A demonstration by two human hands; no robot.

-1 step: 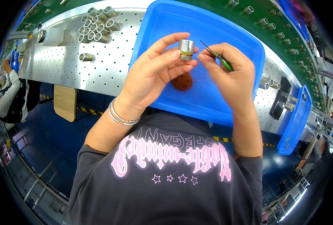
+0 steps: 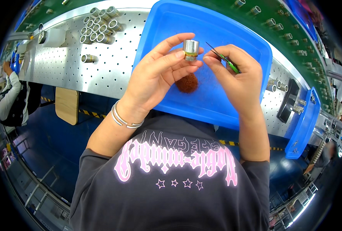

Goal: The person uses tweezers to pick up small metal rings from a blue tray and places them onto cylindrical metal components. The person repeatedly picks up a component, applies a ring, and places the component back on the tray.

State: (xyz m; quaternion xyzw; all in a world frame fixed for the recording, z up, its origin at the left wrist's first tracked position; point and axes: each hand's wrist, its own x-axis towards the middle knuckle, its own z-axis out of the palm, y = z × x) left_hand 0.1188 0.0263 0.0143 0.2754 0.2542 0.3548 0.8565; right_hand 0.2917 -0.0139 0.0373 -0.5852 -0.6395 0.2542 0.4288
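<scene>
Between thumb and fingers, my left hand [image 2: 154, 71] holds a shiny metal sleeve [image 2: 191, 47] with a yellowish band near its lower end. My right hand [image 2: 238, 69] is closed around slim tweezers [image 2: 228, 62] with green on the grip and dark pointed tips. The tips point up and left toward the sleeve, apart from it. Both hands are above a large blue tray [image 2: 217, 109]. In the tray, partly behind my left fingers, lies a reddish-brown ball of scouring wool [image 2: 188, 84].
Several similar sleeves [image 2: 100, 26] stand clustered on the perforated metal bench [image 2: 113, 73], with a single sleeve [image 2: 87, 58] apart. More sleeves [image 2: 277, 85] lie right, by a black block [image 2: 287, 101] and a small blue tray [image 2: 302, 127]. A person [image 2: 15, 92] is at far left.
</scene>
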